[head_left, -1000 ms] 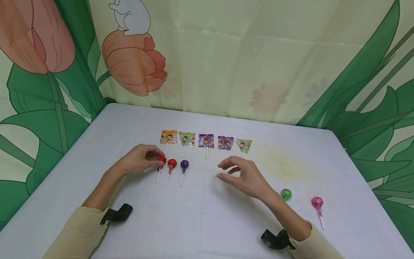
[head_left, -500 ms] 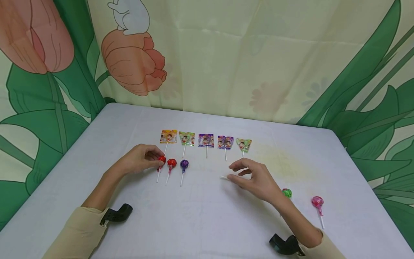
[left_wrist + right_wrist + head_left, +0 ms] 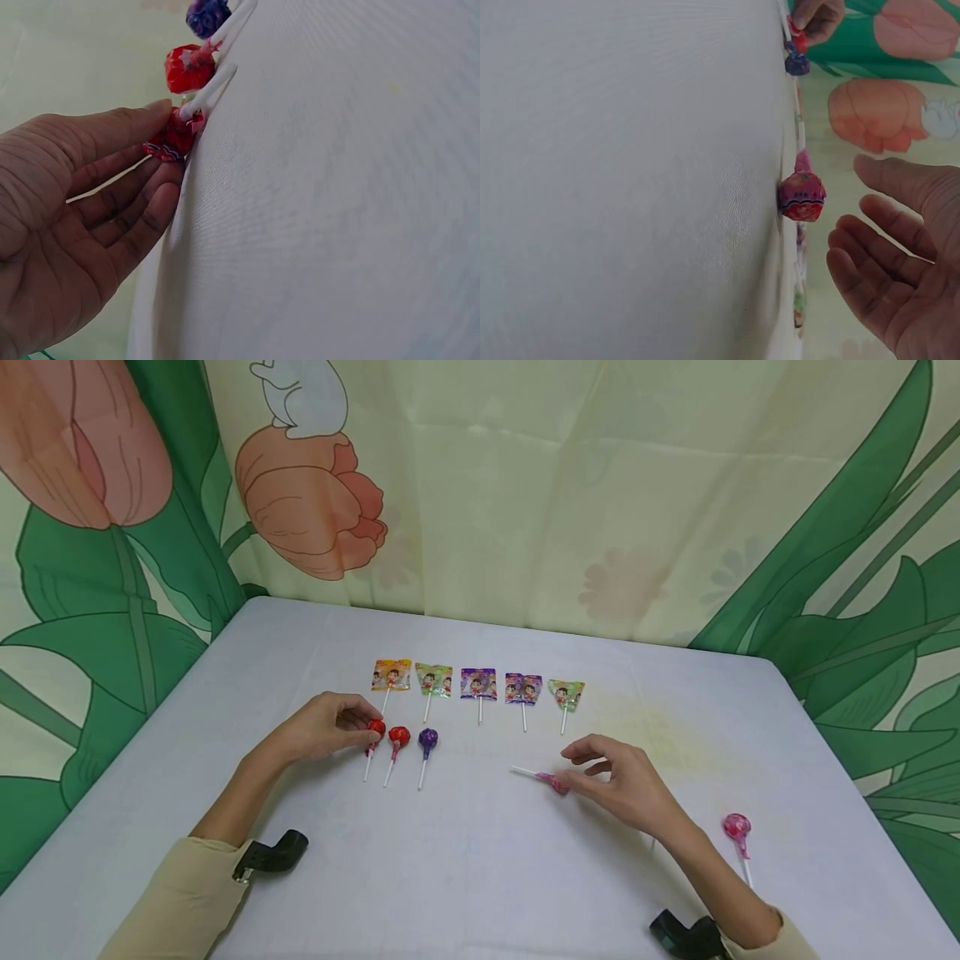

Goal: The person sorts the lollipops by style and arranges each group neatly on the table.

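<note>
My left hand (image 3: 330,727) pinches the head of a red lollipop (image 3: 172,139) between thumb and fingers, its white stick pointing toward me. Beside it lie a second red lollipop (image 3: 399,737) and a dark purple one (image 3: 427,740), forming a short row. My right hand (image 3: 618,781) hovers with relaxed, parted fingers near a pink lollipop (image 3: 552,782) whose stick points left. In the right wrist view a gap separates those fingers from the pink lollipop's head (image 3: 802,197). In the head view the thumb partly covers that head.
Behind runs a row of flat-wrapped lollipops: orange (image 3: 391,675), green (image 3: 433,680), purple (image 3: 478,683), another purple (image 3: 522,688) and green (image 3: 566,694). Another pink lollipop (image 3: 737,827) lies at the right. A printed curtain (image 3: 525,510) hangs behind the white-covered table (image 3: 450,877).
My right hand has moved right and toward me, uncovering the pink lollipop. Its forearm now hides the green ball lollipop's head. The left hand keeps its place on the red lollipop.
</note>
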### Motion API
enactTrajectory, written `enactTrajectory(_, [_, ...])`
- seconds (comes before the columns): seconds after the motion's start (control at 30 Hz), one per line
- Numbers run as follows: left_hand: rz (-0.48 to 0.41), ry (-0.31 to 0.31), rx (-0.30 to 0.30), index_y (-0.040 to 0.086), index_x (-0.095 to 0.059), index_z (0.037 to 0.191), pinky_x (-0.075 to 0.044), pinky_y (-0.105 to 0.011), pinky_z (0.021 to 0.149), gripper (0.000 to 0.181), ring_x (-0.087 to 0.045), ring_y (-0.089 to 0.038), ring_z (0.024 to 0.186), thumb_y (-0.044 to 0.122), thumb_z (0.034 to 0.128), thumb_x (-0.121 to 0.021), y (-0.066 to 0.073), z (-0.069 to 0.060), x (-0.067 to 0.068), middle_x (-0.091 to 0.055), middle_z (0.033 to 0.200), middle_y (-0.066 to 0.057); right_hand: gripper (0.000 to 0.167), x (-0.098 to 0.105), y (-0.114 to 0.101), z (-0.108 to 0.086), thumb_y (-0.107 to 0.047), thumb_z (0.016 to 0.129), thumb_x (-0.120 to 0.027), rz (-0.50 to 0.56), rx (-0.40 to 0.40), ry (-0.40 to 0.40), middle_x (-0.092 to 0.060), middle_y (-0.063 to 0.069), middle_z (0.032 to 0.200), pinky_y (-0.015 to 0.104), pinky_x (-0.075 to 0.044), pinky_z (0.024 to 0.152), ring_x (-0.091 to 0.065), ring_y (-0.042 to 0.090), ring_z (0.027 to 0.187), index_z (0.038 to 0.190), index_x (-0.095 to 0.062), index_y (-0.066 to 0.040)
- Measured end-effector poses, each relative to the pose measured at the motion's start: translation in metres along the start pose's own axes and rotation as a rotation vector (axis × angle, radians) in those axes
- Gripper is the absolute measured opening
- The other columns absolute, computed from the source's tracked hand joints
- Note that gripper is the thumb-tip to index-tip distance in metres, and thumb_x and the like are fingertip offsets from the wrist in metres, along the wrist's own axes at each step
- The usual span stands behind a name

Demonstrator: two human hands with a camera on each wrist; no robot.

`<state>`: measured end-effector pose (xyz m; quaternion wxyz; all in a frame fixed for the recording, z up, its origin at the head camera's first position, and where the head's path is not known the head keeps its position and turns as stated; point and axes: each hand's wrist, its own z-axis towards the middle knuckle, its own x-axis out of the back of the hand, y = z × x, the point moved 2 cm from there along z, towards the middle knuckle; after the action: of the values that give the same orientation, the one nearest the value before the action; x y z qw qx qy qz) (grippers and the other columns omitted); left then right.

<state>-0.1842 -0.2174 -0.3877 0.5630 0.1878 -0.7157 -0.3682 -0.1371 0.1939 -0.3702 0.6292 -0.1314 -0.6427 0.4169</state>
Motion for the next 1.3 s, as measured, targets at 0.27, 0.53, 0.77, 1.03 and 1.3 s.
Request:
enactTrajectory(0.27, [0.008, -0.003, -0.006, 0.004, -0.073, 0.111, -0.055, -0.026, 0.079, 0.025, -0.063, -0.02, 0.09, 0.012, 0.0891, -0.08, -0.001, 0.0, 0.0, -0.071, 0.097, -0.004, 0.024, -0.002, 0.006, -0.003, -0.019, 0.085, -0.085, -0.042, -0.053, -0.03, -0.074, -0.002, 0.097, 0.03, -0.06, 0.08, -0.068, 0.021, 0.096, 0.102, -0.073, -0.008])
enactTrajectory(0.53, [0.002, -0.002, -0.006, 0.004, -0.073, 0.111, -0.054, -0.025, 0.078, 0.025, -0.063, -0.019, 0.089, 0.013, 0.0892, -0.08, -0.001, 0.0, 0.0, -0.071, 0.097, -0.003, 0.029, -0.004, 0.005, 0.0, -0.026, 0.082, -0.088, -0.099, -0.086, -0.06, -0.071, -0.004, 0.09, 0.029, -0.058, 0.077, -0.065, 0.014, 0.086, 0.1, -0.073, -0.009])
enactTrajectory(0.77, [-0.002, 0.0, -0.012, 0.004, -0.073, 0.111, -0.054, -0.026, 0.079, 0.024, -0.063, -0.019, 0.09, 0.014, 0.0896, -0.08, -0.002, 0.0, -0.001, -0.071, 0.097, -0.003, 0.026, -0.008, 0.005, 0.002, -0.025, 0.082, -0.087, -0.102, -0.095, -0.086, -0.069, -0.006, 0.083, 0.023, -0.054, 0.069, -0.062, 0.01, 0.077, 0.097, -0.072, -0.01])
enactTrajectory(1.03, [0.006, 0.003, -0.001, 0.004, -0.073, 0.111, -0.054, -0.027, 0.08, 0.025, -0.063, -0.019, 0.09, 0.014, 0.0894, -0.08, -0.001, 0.0, 0.0, -0.07, 0.097, -0.004, 0.021, -0.012, 0.005, 0.004, -0.013, 0.086, -0.084, -0.081, -0.017, -0.103, -0.072, -0.006, 0.091, 0.027, -0.058, 0.076, -0.065, 0.009, 0.082, 0.103, -0.073, -0.008])
enactTrajectory(1.3, [0.008, 0.005, -0.01, 0.004, -0.073, 0.112, -0.054, -0.026, 0.079, 0.026, -0.062, -0.02, 0.089, 0.015, 0.0896, -0.08, -0.001, 0.0, 0.0, -0.07, 0.097, -0.004, 0.018, -0.013, 0.004, 0.007, -0.008, 0.087, -0.081, -0.051, 0.026, -0.119, -0.073, -0.004, 0.096, 0.031, -0.06, 0.08, -0.067, 0.012, 0.087, 0.104, -0.074, -0.008])
